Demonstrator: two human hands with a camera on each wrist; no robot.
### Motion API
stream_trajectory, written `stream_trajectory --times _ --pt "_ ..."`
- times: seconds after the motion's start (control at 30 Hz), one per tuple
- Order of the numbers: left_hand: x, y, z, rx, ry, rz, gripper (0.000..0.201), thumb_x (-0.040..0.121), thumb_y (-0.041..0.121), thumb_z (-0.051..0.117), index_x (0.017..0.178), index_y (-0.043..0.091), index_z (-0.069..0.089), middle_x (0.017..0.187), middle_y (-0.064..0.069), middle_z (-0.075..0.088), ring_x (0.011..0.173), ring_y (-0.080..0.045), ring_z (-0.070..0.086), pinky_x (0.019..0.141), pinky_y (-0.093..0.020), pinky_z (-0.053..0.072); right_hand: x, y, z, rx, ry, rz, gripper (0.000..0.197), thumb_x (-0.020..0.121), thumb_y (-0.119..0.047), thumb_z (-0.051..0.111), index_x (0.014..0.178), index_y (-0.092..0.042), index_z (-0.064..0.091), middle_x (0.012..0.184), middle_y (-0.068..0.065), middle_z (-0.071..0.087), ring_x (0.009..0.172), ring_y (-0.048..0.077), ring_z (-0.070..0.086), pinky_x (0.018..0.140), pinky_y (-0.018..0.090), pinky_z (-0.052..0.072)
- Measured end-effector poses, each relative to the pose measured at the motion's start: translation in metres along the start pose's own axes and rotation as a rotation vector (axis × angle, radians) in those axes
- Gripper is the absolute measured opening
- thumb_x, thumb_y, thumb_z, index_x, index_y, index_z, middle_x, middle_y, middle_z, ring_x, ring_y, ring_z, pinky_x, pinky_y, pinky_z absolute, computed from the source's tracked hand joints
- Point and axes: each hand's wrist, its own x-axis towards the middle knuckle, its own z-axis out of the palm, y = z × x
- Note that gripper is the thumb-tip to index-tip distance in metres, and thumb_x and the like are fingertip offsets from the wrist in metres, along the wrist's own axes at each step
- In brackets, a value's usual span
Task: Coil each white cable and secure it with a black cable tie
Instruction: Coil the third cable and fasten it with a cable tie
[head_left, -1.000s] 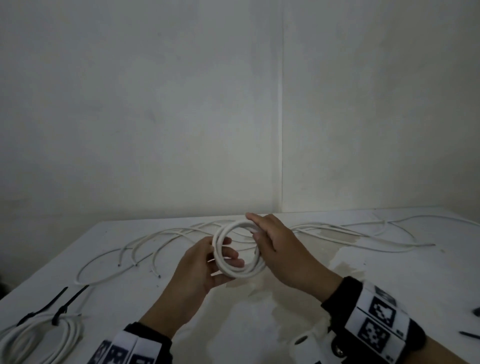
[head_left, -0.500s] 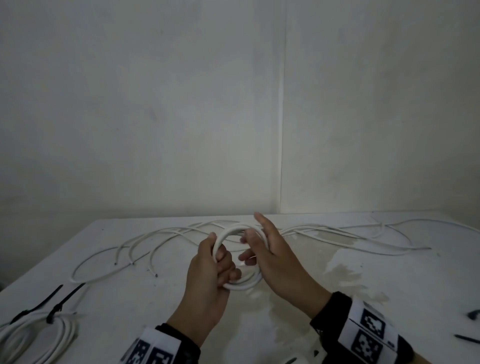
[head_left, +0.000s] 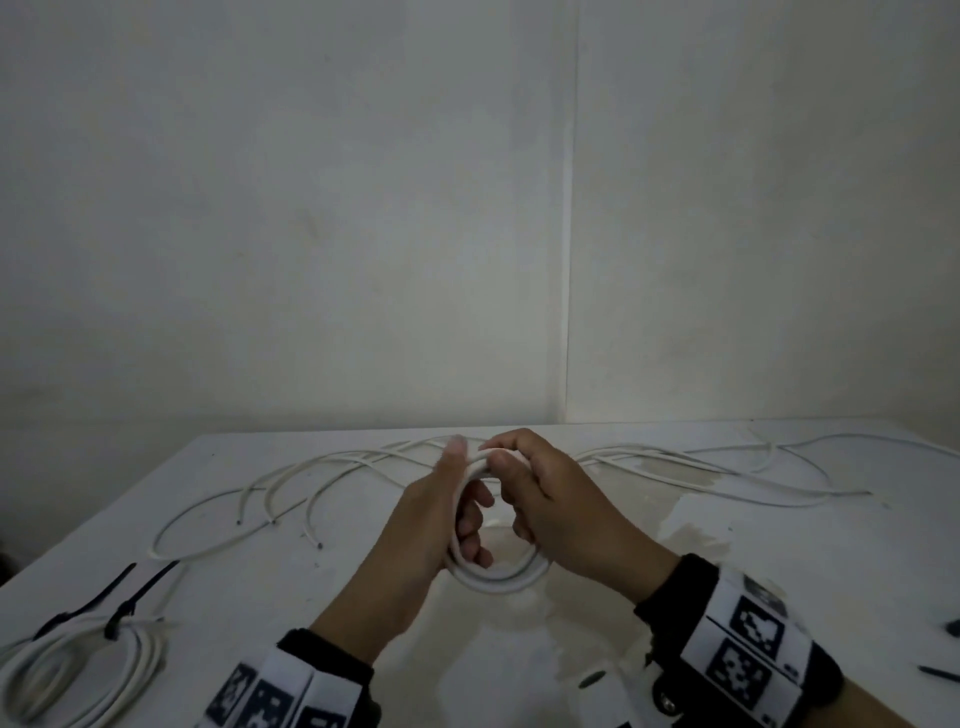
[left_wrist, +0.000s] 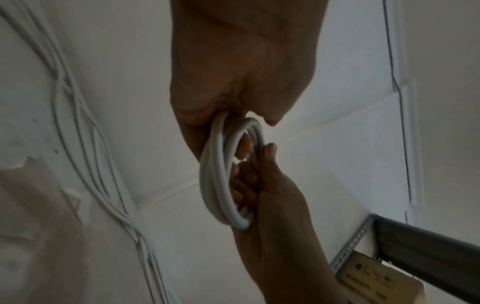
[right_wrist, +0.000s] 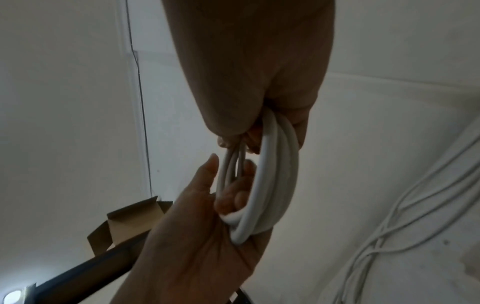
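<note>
A: Why do both hands hold the white coil (head_left: 493, 574) at lower centre of the frame?

B: The left hand (head_left: 431, 525) has fingers curled through it, and the right hand (head_left: 556, 499) pinches its top, probably so the loops stay together until a tie goes on.

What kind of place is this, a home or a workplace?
Probably a plain workroom or storeroom: a bare white table against blank walls, a slotted metal shelf frame, and an open cardboard box. I cannot be certain.
</note>
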Motion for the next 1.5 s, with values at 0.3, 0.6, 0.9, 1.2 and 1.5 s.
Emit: stream_trajectory --times 0.3,0.6,0.9,1.2,1.5 --pt "0.002 -0.006 0.009 -0.243 0.228 0.030 0.045 0.094 0.040 0.042 0.058 0.016 0.030 0.041 0.007 0.022 0.035 -0.007 0.018 0.035 -0.017 0.021 -0.012 0.000 -0.001 0.277 -0.054 0.040 0.031 0.096 -0.032 0.030 0.090 -0.012 0.053 0.066 -0.002 0.052 0.057 0.007 0.052 0.061 0.020 0.043" --pt "0.005 -0.010 0.007 -0.008 0.043 0.022 0.046 0.096 0.039 0.035 0.067 0.007 0.052 0.049 0.001 0.050 0.044 -0.013 0.052 0.060 -0.032 0.047 -0.012 0.012 -0.007 0.050 0.050 -0.005 0.026 0.099 -0.023 0.031 0.080 -0.026 0.048 0.065 -0.006 0.043 0.052 0.004 0.045 0.060 0.029 0.039" --pt "0.010 -0.010 0.044 -0.092 -0.060 -0.040 0.043 0.097 0.036 0.034 0.063 0.010 0.039 0.043 0.005 0.034 0.037 -0.010 0.035 0.049 -0.025 0.042 -0.021 0.025 -0.040 -0.052 0.052 -0.029 0.022 0.098 -0.028 0.031 0.087 -0.024 0.050 0.065 -0.007 0.043 0.052 0.006 0.042 0.060 0.033 0.041" --pt "0.012 -0.017 0.096 -0.166 -0.070 -0.053 0.044 0.096 0.037 0.039 0.058 0.015 0.032 0.043 0.007 0.023 0.036 -0.008 0.021 0.039 -0.019 0.033 -0.047 0.033 -0.081 -0.042 0.129 -0.003 0.026 0.099 -0.025 0.030 0.085 -0.021 0.051 0.067 -0.004 0.046 0.055 0.004 0.045 0.061 0.021 0.041" --pt "0.020 -0.033 0.144 -0.226 -0.044 -0.048 0.043 0.095 0.035 0.042 0.058 0.016 0.031 0.039 0.009 0.023 0.031 -0.006 0.020 0.035 -0.016 0.026 -0.098 0.053 -0.139 -0.052 0.288 0.252 0.029 0.100 -0.025 0.028 0.113 -0.018 0.053 0.089 -0.009 0.055 0.081 0.005 0.055 0.075 0.021 0.044"
